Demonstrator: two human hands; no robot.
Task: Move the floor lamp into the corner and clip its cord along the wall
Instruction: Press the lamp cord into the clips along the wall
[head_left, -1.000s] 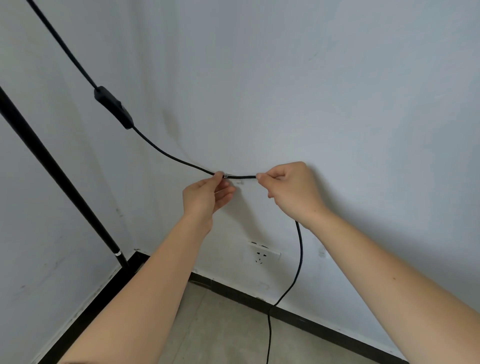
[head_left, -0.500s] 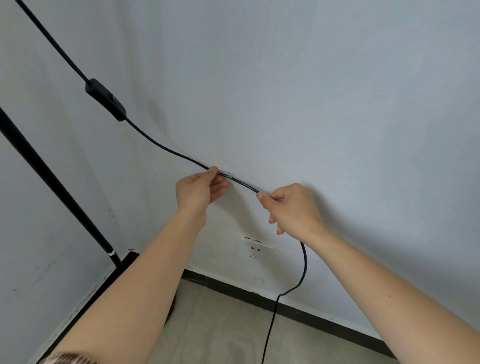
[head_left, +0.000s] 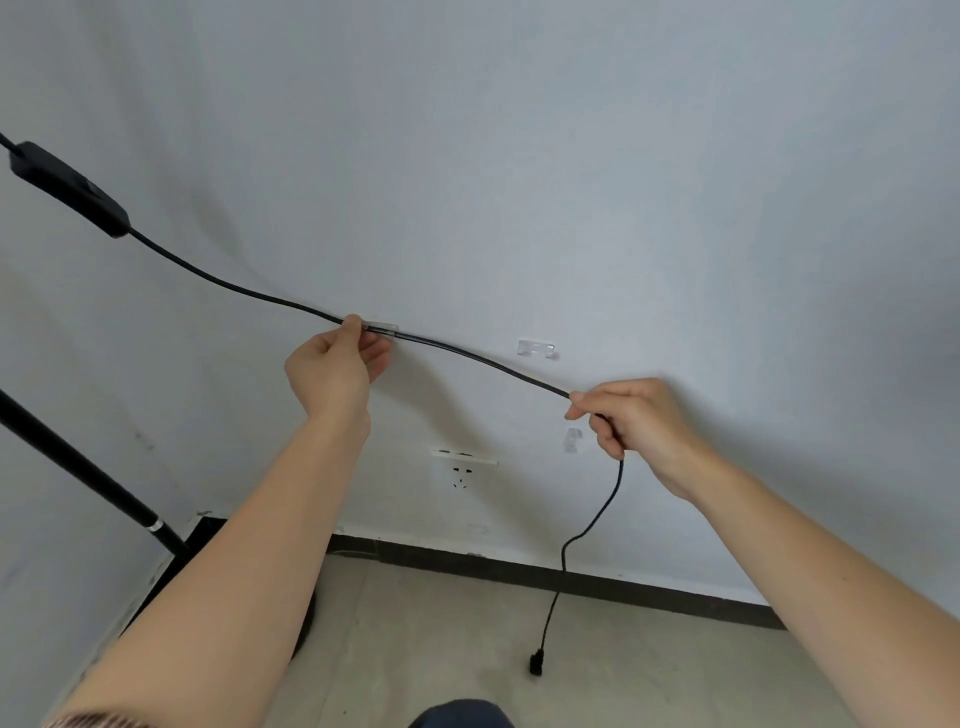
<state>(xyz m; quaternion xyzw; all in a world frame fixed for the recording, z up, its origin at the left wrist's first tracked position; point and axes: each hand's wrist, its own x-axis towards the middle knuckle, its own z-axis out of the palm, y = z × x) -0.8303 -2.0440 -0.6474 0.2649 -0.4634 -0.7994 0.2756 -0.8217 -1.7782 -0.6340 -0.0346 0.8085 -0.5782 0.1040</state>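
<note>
The black lamp cord (head_left: 467, 353) runs from an inline switch (head_left: 67, 189) at the upper left down across the pale wall. It passes through a clear clip (head_left: 381, 329) stuck to the wall. My left hand (head_left: 335, 371) pinches the cord right at that clip. My right hand (head_left: 636, 423) grips the cord further right and lower, and the cord hangs from it to a black plug (head_left: 536, 664) dangling near the floor. The lamp's black pole (head_left: 88, 465) slants into the corner at the left; its base is mostly hidden behind my left arm.
Two more clear clips are on the wall: one (head_left: 536, 347) to the right of the held clip, one (head_left: 572, 439) lower beside my right hand. A white wall socket (head_left: 462, 470) sits below the cord. A dark skirting board (head_left: 519, 571) meets the beige floor.
My right hand has slid right and down along the cord, uncovering two further clips. My left hand has stayed at the first clip. The view has shifted right.
</note>
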